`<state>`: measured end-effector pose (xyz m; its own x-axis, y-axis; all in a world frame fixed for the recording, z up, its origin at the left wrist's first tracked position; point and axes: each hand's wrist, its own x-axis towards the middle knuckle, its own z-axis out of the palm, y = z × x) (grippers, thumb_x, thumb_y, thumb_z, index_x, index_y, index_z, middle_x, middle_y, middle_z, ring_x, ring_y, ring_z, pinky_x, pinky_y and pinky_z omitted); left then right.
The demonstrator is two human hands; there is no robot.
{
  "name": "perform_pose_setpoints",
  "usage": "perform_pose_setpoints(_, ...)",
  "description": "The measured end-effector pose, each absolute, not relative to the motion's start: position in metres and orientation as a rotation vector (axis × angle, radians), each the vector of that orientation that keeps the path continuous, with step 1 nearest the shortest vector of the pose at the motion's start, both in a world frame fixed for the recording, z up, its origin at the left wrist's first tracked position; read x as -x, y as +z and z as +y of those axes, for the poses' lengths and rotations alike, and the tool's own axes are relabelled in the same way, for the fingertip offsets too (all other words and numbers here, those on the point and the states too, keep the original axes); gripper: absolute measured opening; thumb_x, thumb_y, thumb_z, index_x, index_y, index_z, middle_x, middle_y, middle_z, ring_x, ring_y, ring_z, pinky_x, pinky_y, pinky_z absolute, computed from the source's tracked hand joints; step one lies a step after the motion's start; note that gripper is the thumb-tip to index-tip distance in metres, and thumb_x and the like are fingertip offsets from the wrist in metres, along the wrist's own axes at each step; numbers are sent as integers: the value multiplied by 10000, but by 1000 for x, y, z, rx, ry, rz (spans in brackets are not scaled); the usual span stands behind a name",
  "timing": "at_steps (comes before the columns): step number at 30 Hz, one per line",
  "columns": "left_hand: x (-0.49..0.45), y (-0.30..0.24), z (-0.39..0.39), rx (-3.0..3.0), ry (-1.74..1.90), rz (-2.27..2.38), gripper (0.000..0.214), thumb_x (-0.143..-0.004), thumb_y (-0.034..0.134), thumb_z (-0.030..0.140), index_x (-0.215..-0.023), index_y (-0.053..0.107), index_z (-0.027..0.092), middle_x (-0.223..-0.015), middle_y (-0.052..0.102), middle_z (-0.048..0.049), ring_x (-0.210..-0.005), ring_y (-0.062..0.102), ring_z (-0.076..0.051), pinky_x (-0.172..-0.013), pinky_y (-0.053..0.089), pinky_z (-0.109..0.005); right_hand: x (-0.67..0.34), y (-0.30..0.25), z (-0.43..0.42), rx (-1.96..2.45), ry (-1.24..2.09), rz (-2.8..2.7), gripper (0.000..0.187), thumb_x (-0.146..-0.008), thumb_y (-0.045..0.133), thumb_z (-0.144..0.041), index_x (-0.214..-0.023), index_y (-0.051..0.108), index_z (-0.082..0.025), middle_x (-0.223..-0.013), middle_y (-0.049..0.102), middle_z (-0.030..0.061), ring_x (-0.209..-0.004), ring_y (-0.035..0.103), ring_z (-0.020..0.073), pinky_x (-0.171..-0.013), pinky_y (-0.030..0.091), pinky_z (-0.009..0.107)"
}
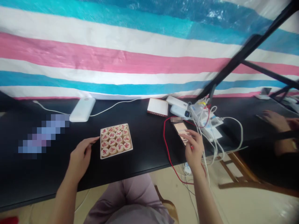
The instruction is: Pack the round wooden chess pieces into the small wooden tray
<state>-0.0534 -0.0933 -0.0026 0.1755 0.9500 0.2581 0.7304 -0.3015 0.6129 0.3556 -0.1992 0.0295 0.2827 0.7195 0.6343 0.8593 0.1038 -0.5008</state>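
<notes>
Sixteen game pieces (112,142), one tray (116,153)

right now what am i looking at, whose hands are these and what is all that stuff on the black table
No machine: one camera on a person's head looks down at their own bare hands. The left hand is open, fingertips at the left rim of a square tray of round Chinese chess pieces. The right hand lies open, fingers on a phone flat on the black table. Also there: a white power bank with its cable, a tangle of white cables, a red wire. Far right is another person's hand. Nothing is lifted.
</notes>
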Motion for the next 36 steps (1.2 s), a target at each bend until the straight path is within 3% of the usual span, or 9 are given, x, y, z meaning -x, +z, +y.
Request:
perform_pose_setpoints(7, 51, 1, -98, -2063, 902, 1533, 347, -902, 319, 269, -1117, 581, 197, -1092, 626, -67, -1013, 578, -184, -929, 444, -341, -257, 51, -143, 1296, 140, -1671, 448, -827, 336, -24, -967, 677, -279, -1127, 552, 49, -946, 515, 173, -809, 448, 369)
perform_pose_setpoints(11, 49, 3, -101, -2026, 911, 1509, 336, -915, 325, 286, -1138, 563, 206, -1121, 609, -65, -1045, 555, -183, -955, 422, -357, -211, 50, -115, 1165, 308, -1993, 486, -804, 331, 18, -1032, 648, -272, -1164, 559, 35, -1041, 487, 175, -852, 416, 359)
perform_pose_setpoints(17, 48, 9, -106, -1990, 897, 1476, 344, -928, 302, 301, -1165, 539, 221, -1144, 586, -71, -1083, 517, -194, -985, 397, -399, -198, 48, -86, 1449, 205, -2119, 257, -895, 478, -237, -1113, 608, -279, -1213, 568, 32, -1096, 457, 212, -832, 360, 357)
perform_pose_setpoints(22, 48, 11, -106, -1981, 875, 1482, 361, -925, 311, 308, -1190, 545, 233, -1169, 563, -79, -1114, 492, -201, -1011, 376, -409, -200, 49, -70, 1600, 175, -2223, 219, -892, 499, -397, -962, 662, -269, -1073, 617, 39, -968, 499, 206, -764, 329, 343)
perform_pose_setpoints(28, 48, 10, -105, -1988, 878, 1502, 366, -916, 335, 318, -1173, 581, 230, -1162, 566, -89, -1112, 499, -212, -1008, 381, -413, -193, 49, -64, 1651, 169, -2246, 245, -883, 501, -448, -920, 663, -268, -1017, 628, 26, -919, 511, 189, -738, 305, 332)
perform_pose_setpoints(36, 48, 7, -103, -1974, 871, 1529, 379, -922, 326, 348, -1148, 587, 191, -1158, 552, -87, -1119, 483, -205, -1020, 359, -382, -198, 47, -59, 1646, 156, -2264, 116, -822, 619, -350, -873, 637, -248, -1029, 629, 13, -930, 512, 196, -750, 302, 330)
